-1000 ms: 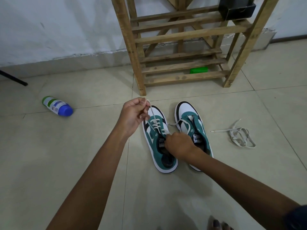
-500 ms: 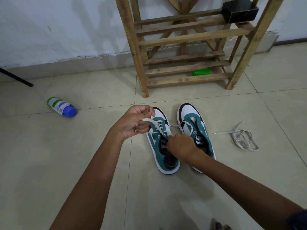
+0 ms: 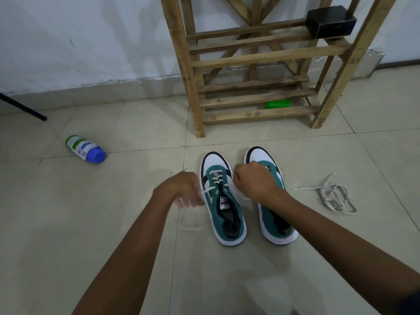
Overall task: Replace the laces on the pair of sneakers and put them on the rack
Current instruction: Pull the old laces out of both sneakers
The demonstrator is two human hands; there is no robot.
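Note:
Two green, white and black sneakers stand side by side on the tiled floor, toes toward the wooden rack (image 3: 254,114). The left sneaker (image 3: 223,201) has a white lace (image 3: 214,176) threaded through its front eyelets. My left hand (image 3: 184,189), just left of that shoe, grips one blurred lace end that loops down to the floor. My right hand (image 3: 252,183) grips the other lace end, held over the gap between the shoes and covering the front of the right sneaker (image 3: 272,214).
A loose white lace (image 3: 334,196) lies in a heap on the floor right of the shoes. A bottle with a blue cap (image 3: 85,148) lies at the left. The rack holds a black box (image 3: 329,21) and a green object (image 3: 277,103). A black rod (image 3: 22,107) crosses the far left.
My left hand moved down and left from above the left sneaker's toe to beside it, pulling the lace out sideways. My right hand moved up and right from the tongue toward the right sneaker.

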